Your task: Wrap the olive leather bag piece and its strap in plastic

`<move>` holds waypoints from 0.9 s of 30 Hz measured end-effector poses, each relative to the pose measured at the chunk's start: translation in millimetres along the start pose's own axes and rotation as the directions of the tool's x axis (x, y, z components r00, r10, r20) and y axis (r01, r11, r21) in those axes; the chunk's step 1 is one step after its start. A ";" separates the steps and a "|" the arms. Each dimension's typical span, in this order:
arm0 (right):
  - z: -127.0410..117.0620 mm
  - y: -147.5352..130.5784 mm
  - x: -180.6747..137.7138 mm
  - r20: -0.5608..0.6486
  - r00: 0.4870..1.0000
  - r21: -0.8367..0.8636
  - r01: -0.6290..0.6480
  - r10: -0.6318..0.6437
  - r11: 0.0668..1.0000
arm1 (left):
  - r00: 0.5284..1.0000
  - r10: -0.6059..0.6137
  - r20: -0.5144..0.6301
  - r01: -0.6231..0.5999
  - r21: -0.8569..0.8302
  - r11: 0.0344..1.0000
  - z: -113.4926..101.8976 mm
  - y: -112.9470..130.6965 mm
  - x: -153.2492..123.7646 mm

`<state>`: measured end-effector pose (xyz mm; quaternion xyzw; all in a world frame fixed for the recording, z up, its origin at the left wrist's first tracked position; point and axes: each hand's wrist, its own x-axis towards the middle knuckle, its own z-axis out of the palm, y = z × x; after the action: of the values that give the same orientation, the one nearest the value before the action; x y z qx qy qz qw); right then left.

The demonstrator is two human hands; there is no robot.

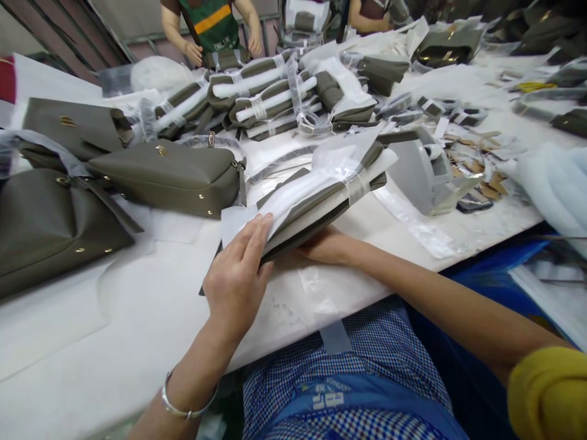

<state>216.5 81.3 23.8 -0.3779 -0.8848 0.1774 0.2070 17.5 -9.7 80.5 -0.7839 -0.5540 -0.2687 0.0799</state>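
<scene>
An olive-grey leather piece wrapped in white paper and clear plastic [321,186] lies tilted near the table's front edge. My left hand [238,275] grips its near-left corner, thumb side on top and fingers curled round the edge. My right hand [321,244] reaches beneath the piece from the right; its fingers are hidden under it. A silver bangle sits on my left wrist.
Finished olive handbags [169,174] lie at the left on the white table [114,318]. A pile of wrapped bag straps [270,98] sits behind. A grey foam form [424,174], tags and plastic sheets lie right. Another person's hands [195,54] rest at the far edge.
</scene>
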 end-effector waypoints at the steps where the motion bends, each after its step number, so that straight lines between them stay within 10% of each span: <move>1: -4.5 -6.0 -11.3 0.005 1.000 -0.022 -0.006 0.006 1.000 | 1.000 -0.010 -0.004 0.010 -0.008 1.000 -0.7 -0.5 0.3; 11: -0.7 -44.0 -62.5 -0.054 0.969 -0.122 0.234 -0.242 0.965 | 0.999 0.033 -0.032 -0.033 -0.002 0.999 1.2 7.3 2.4; 18: -64.4 -82.1 -104.2 -0.254 0.824 -0.189 0.472 -0.507 0.861 | 0.976 0.172 -0.130 -0.167 0.054 0.985 3.4 34.9 -23.2; 23: -99.4 -71.6 -58.8 -0.390 0.898 -0.107 0.175 -0.203 0.979 | 0.952 0.275 -0.133 -0.260 0.115 0.959 27.2 55.6 -52.0; 27: -89.8 -40.0 18.7 -0.033 0.976 -0.127 -0.218 0.215 0.968 | 0.961 0.238 -0.142 -0.219 0.135 0.966 37.9 63.4 -60.7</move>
<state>225.8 83.2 123.4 -0.4865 -0.8460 0.1374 0.1697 73.2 -67.4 28.6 -0.8129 -0.4667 -0.2852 0.1999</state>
